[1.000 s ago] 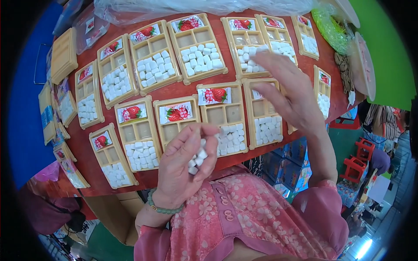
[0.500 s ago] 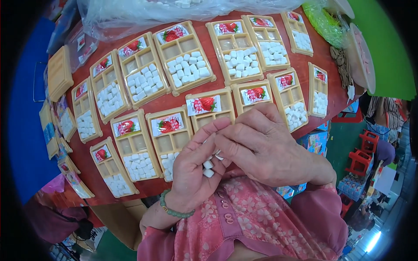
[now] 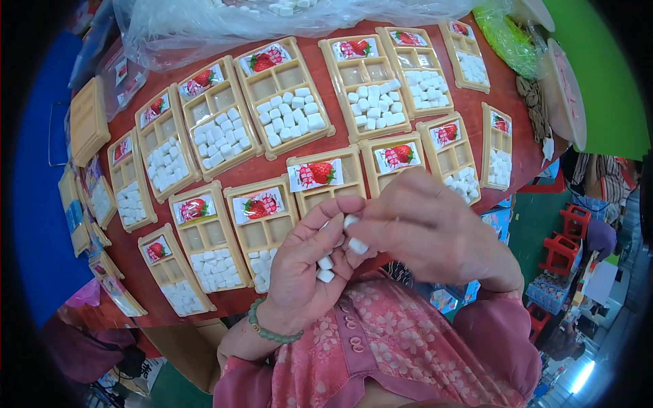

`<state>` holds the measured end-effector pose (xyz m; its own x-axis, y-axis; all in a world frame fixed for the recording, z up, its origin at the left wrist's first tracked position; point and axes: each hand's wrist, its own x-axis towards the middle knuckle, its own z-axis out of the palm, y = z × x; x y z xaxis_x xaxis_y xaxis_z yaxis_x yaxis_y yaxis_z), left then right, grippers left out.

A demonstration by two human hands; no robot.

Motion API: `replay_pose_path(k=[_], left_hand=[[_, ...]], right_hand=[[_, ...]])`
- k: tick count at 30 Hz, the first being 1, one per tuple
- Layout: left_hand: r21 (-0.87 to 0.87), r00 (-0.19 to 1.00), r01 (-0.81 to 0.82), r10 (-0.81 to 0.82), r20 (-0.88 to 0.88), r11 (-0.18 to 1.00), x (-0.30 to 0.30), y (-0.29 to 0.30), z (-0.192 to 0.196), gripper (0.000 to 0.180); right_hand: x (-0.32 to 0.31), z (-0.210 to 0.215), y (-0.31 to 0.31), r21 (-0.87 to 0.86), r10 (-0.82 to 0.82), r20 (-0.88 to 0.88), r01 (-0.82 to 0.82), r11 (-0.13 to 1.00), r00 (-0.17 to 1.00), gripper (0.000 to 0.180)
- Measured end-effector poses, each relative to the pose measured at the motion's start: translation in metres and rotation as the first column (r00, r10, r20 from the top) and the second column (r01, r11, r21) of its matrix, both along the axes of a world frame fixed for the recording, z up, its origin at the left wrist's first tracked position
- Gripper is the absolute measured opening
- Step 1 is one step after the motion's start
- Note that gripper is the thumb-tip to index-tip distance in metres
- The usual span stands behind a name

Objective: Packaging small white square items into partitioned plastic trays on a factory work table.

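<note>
My left hand [image 3: 309,262], with a green bead bracelet at its wrist, is cupped around several small white marshmallows [image 3: 325,275]. Its thumb lies over some of them, and more white pieces [image 3: 357,245] show at its fingers. Close by on the right is my right hand [image 3: 435,228], smeared by motion, its fingertips beside these pieces; whether it pinches one is unclear. Just beyond both hands lies a cream compartment tray [image 3: 348,168] with a strawberry-printed packet [image 3: 316,175] across its top. A neighbouring tray [image 3: 373,178], partly behind my right hand, carries a similar packet [image 3: 398,156].
Rows of similar trays with marshmallows [image 3: 289,117] and packets cover the red table [image 3: 272,163]. Stacked trays [image 3: 90,122] stand at the left. Clear plastic sheeting [image 3: 224,30] lies along the far side; a pale round dish [image 3: 566,92] sits at the right edge.
My right hand has drawn slightly right, away from my left fingers, and is now blurred. More white marshmallows show between the hands. The view has shifted a little.
</note>
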<state>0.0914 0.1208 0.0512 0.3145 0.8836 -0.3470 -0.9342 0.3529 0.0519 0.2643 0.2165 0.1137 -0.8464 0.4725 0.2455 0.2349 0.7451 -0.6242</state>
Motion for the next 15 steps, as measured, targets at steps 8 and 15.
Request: replay_pose_path(k=[8, 15], left_hand=[[0.11, 0.998, 0.026, -0.019, -0.066, 0.994, -0.002, -0.001, -0.004, 0.028], [0.044, 0.984, 0.088, -0.08, -0.158, 0.995, -0.005, 0.001, 0.001, 0.024]], right_hand=[[0.0, 0.004, 0.005, -0.18, -0.107, -0.008, 0.103, 0.978, 0.994, 0.027], [0.008, -0.029, 0.066, -0.113, -0.293, 0.078, 0.301, 0.947, 0.953, 0.012]])
